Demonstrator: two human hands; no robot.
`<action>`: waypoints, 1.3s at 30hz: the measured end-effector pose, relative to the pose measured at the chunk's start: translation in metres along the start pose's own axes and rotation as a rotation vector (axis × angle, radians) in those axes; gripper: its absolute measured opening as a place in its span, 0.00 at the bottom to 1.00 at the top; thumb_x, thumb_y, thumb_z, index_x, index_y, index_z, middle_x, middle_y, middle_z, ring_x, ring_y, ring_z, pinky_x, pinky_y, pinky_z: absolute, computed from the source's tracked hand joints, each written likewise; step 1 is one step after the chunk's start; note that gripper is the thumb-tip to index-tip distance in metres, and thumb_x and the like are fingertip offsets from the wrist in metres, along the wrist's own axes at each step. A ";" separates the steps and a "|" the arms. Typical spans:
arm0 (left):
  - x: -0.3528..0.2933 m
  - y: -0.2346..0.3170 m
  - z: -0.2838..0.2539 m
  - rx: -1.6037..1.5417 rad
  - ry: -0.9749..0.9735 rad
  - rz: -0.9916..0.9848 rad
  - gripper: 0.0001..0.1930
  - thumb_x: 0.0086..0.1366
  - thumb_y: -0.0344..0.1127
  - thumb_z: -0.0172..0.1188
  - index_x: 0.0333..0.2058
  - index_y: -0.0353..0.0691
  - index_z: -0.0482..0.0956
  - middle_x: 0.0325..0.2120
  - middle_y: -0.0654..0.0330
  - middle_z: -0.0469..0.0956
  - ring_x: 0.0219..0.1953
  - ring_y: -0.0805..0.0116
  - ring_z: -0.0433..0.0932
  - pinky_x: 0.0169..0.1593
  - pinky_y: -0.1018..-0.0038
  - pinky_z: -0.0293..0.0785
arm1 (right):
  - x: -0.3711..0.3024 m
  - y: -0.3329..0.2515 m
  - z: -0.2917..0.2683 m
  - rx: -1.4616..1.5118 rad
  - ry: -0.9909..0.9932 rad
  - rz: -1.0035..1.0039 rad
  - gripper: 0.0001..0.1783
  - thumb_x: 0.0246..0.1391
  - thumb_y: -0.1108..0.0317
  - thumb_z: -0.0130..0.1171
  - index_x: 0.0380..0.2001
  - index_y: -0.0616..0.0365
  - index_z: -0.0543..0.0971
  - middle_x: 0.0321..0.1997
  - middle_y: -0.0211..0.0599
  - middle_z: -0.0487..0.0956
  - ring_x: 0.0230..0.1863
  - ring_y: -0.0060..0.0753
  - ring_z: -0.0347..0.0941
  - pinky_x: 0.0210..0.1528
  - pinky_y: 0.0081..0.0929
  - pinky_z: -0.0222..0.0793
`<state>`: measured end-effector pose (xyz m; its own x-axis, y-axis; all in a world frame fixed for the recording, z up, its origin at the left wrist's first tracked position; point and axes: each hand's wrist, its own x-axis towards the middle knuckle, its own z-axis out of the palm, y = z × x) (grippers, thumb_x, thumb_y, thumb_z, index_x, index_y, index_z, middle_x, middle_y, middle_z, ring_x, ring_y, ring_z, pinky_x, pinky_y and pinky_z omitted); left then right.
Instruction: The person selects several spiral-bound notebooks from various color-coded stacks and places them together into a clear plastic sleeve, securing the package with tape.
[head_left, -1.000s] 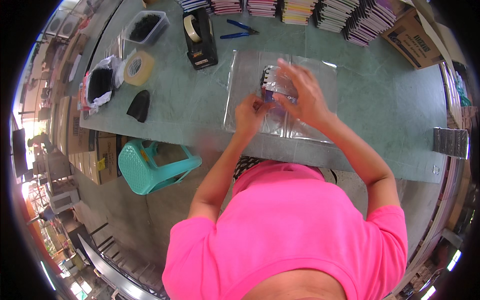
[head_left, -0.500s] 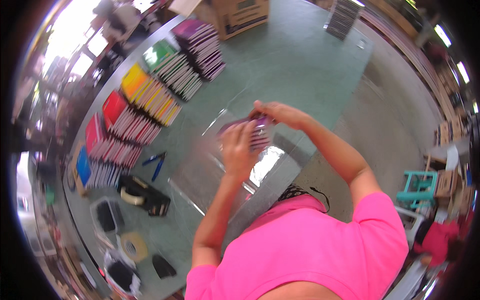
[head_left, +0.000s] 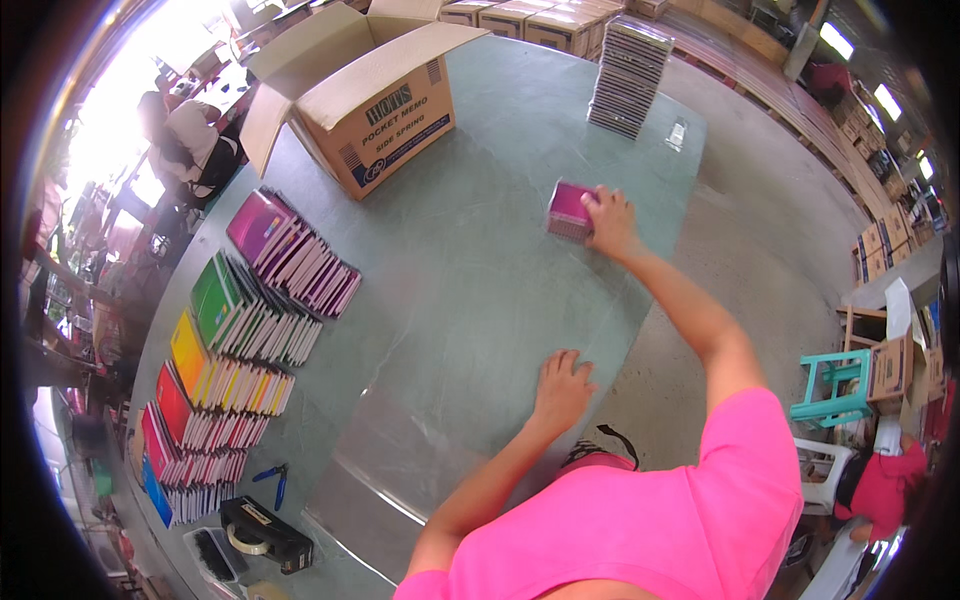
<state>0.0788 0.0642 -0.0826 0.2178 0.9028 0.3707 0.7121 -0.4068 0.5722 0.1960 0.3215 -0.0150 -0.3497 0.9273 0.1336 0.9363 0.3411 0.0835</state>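
My right hand point(head_left: 614, 225) reaches far out over the green table point(head_left: 470, 270) and grips a small stack of purple-covered notebooks point(head_left: 572, 208) by its right side. The stack sits at or just above the tabletop; I cannot tell which. Its surface looks glossy, as if wrapped in clear film. My left hand point(head_left: 563, 393) rests near the table's front edge with fingers spread, holding nothing. Left of that hand lies a clear plastic sheet point(head_left: 385, 465), partly behind my left forearm.
Fanned rows of notebooks line the left: purple point(head_left: 290, 250), green point(head_left: 250, 310), yellow point(head_left: 230, 370), red and blue. Blue-handled pliers point(head_left: 273, 482) and a black tape dispenser point(head_left: 267, 535) lie nearer. An open carton point(head_left: 385, 115) and a tall stack of packs point(head_left: 630, 78) stand farther back.
Both hands were together on the purple stack over the plastic sheet. My right hand has carried it away to the far right; my left hand has let go and come down near the edge.
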 end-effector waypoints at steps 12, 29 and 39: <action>0.045 0.000 0.009 0.169 0.009 -0.219 0.08 0.56 0.42 0.60 0.32 0.49 0.75 0.32 0.62 0.69 0.39 0.61 0.68 0.41 0.65 0.61 | 0.171 0.141 0.077 -0.006 0.305 0.168 0.17 0.54 0.66 0.46 0.48 0.48 0.73 0.46 0.33 0.71 0.53 0.49 0.64 0.46 0.45 0.67; -0.154 -0.093 -0.302 0.722 0.610 -0.233 0.07 0.52 0.28 0.54 0.31 0.36 0.74 0.27 0.55 0.73 0.36 0.55 0.73 0.43 0.62 0.68 | 0.094 -0.112 0.005 0.474 0.284 -0.481 0.30 0.47 0.66 0.61 0.55 0.54 0.68 0.61 0.45 0.64 0.60 0.49 0.61 0.58 0.38 0.59; -0.361 -0.111 -0.543 1.221 0.501 -0.772 0.12 0.57 0.30 0.50 0.39 0.38 0.76 0.31 0.53 0.77 0.36 0.54 0.75 0.41 0.64 0.72 | -0.169 -0.498 -0.159 1.668 -1.266 -0.648 0.26 0.59 0.53 0.49 0.53 0.63 0.69 0.46 0.39 0.76 0.49 0.32 0.72 0.51 0.32 0.66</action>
<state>-0.4408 -0.2920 0.1173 -0.5148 0.5932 0.6189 0.6942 0.7121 -0.1052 -0.2160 -0.0292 0.0783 -0.9893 0.0083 -0.1457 0.1364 -0.3028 -0.9432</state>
